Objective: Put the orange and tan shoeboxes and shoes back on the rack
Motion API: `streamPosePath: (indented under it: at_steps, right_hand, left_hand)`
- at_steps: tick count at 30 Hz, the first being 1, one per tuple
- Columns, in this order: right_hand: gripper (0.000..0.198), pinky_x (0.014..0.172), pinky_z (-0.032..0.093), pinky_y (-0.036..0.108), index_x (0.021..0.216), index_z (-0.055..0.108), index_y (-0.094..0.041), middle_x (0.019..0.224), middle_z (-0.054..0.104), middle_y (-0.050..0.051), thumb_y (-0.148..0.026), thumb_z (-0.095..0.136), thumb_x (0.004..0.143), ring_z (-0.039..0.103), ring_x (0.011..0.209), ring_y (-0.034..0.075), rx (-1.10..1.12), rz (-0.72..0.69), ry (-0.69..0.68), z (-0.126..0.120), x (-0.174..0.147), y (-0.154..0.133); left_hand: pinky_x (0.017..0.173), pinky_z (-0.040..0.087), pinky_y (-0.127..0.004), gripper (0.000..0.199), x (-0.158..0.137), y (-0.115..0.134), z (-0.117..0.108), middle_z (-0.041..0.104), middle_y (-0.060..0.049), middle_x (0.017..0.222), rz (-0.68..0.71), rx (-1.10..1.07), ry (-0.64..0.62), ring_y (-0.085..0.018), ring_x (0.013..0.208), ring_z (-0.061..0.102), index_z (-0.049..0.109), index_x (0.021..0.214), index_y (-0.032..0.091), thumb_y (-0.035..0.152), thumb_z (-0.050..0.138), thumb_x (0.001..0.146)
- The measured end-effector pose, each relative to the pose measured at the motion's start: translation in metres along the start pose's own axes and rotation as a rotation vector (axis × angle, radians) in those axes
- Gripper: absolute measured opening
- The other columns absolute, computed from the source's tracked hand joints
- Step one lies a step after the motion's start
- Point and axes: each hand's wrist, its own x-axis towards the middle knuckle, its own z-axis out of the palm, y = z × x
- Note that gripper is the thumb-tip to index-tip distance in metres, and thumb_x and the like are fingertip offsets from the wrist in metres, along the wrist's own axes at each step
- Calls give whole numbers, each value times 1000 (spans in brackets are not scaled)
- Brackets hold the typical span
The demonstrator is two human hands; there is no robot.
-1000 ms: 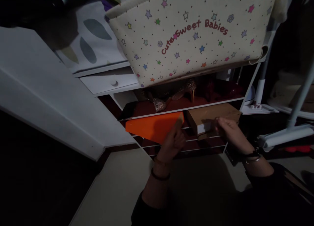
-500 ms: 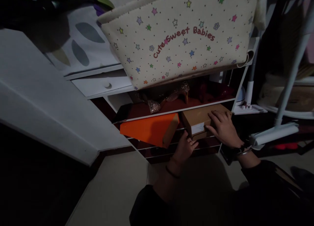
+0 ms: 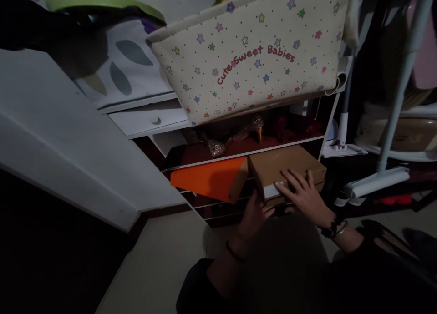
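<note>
Cardboard box (image 3: pixel 288 164), brown and lidded, juts out at an angle from a lower level of a white shelf unit (image 3: pixel 167 143), with both of the person's hands at its front. The right hand (image 3: pixel 305 198) lies over the lid, its fingers spread across the top and its thumb low at the front, so the hand is clamped on the box. The left hand (image 3: pixel 251 216) is in shadow at the near left corner, fingers beside and below it; from where I stand I cannot tell whether it grips. Between the hands, a white label (image 3: pixel 273 190) shows on the end of the box. A black watch (image 3: pixel 329 231) and a bracelet (image 3: pixel 342 227) circle the right wrist, and a thin dark band (image 3: pixel 235 251) the left.

Just to the left of the cardboard box, an orange box (image 3: pixel 205 179) sits tilted on the same level. On the shelf (image 3: pixel 191 154) above are glittery high-heeled shoes (image 3: pixel 216 148) and, further right, dark red shoes (image 3: pixel 302 125), dim in the gloom. Higher up, a cream fabric bin (image 3: pixel 256 79) dotted with stars reads "Cute Sweet Babies", beside a small white drawer (image 3: pixel 136 120). A mop (image 3: pixel 378 181) stands to the right of the unit
</note>
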Motion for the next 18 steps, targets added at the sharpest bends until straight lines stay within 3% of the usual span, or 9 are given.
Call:
streamPosePath:
  at_steps: [5,8,13,15,18]
  right_hand:
    - [81,120,15,85,164,45,-46,171,40,16,-24,79,93,41,151,43,-12,-16,104,10,-3,-15]
    - [85,120,18,85,164,42,-50,167,41,16,-21,78,93,44,147,43,-5,12,176,4,-8,-20]
    - [100,120,19,85,168,27,-58,167,37,15,-25,82,91,47,142,42,38,22,183,-37,-45,-41]
    - [104,119,21,86,167,23,-62,169,35,13,-23,82,90,49,140,42,50,42,163,-56,-70,-51]
    - [110,117,24,88,165,20,-69,175,24,6,-22,81,87,51,138,45,99,113,239,-72,-114,-63]
  left_hand:
    - [121,42,-51,61,-7,-9,-13,70,-17,141,-9,-16,-51,-34,125,69,68,137,21,68,58,99]
    - [121,43,-54,64,-6,-12,-13,69,-17,143,-10,-9,-80,-36,129,68,68,135,20,71,57,98]
    - [114,51,-52,66,-1,-13,-2,74,-19,134,31,-57,-308,-37,133,67,75,126,17,72,52,98]
    - [112,54,-53,68,-1,-13,3,77,-19,126,40,-49,-283,-39,132,68,77,119,17,76,54,95]
    - [114,53,-53,70,-3,-21,9,77,-17,129,83,-38,-171,-39,137,64,77,121,20,80,56,92]
